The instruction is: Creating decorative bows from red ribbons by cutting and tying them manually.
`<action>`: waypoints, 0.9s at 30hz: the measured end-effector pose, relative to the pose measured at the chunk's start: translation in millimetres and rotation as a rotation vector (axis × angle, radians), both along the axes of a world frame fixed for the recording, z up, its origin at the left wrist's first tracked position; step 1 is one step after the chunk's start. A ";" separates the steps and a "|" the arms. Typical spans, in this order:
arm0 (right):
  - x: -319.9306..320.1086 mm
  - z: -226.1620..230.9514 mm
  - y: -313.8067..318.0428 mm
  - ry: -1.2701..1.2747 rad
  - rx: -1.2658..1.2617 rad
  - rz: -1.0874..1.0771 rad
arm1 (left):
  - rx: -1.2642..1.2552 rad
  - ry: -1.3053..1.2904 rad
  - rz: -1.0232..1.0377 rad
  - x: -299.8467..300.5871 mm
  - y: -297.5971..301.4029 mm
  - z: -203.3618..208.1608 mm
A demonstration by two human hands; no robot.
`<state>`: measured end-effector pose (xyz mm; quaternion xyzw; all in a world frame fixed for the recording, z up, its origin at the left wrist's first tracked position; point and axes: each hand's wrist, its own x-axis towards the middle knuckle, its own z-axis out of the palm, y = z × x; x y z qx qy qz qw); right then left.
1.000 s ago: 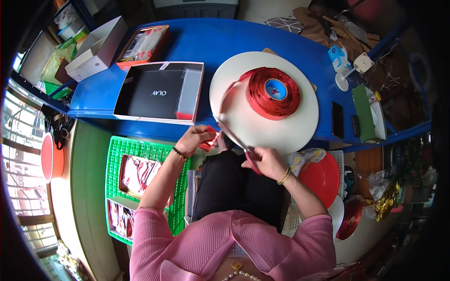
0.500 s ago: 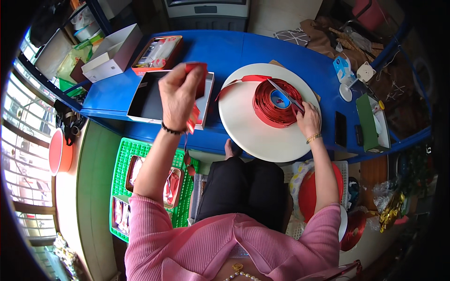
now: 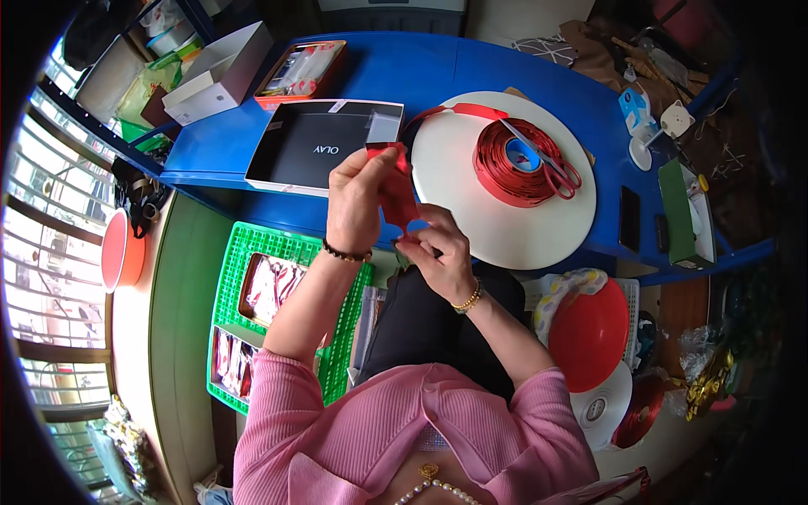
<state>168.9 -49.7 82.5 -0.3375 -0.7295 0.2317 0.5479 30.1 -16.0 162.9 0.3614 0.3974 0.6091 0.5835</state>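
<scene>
Two bare hands show, the left hand [image 3: 358, 206] and the right hand [image 3: 442, 252], with one short strip of red ribbon [image 3: 397, 195] between them. On the blue table [image 3: 505, 63] lie one round white disc [image 3: 505, 227], one coil of red ribbon [image 3: 509, 164], one pair of scissors [image 3: 547, 160], one black flat box [image 3: 316, 143], one white open box [image 3: 220, 71] and one orange-rimmed tray [image 3: 299, 71]. One green plastic crate [image 3: 227, 286] sits below the table's near edge.

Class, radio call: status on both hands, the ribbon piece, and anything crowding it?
Left hand and right hand both pinch the red ribbon strip. Strip held up over the blue table edge. Scissors lie on the ribbon spool, clear of hands.
</scene>
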 end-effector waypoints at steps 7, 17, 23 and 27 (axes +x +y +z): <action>11.2 26.6 -0.8 -0.114 0.200 0.069 | -0.281 -0.277 -0.234 0.6 -6.0 -54.8; 19.3 24.2 16.5 0.069 -0.030 0.078 | 0.107 0.309 -0.900 -23.8 -2.7 -41.1; 20.2 6.0 22.2 0.281 -0.304 0.165 | 0.059 0.392 -0.674 -4.7 -4.0 -55.5; -1.5 -45.5 4.6 0.337 -0.449 0.248 | 0.103 0.190 -0.570 -17.6 10.3 -30.4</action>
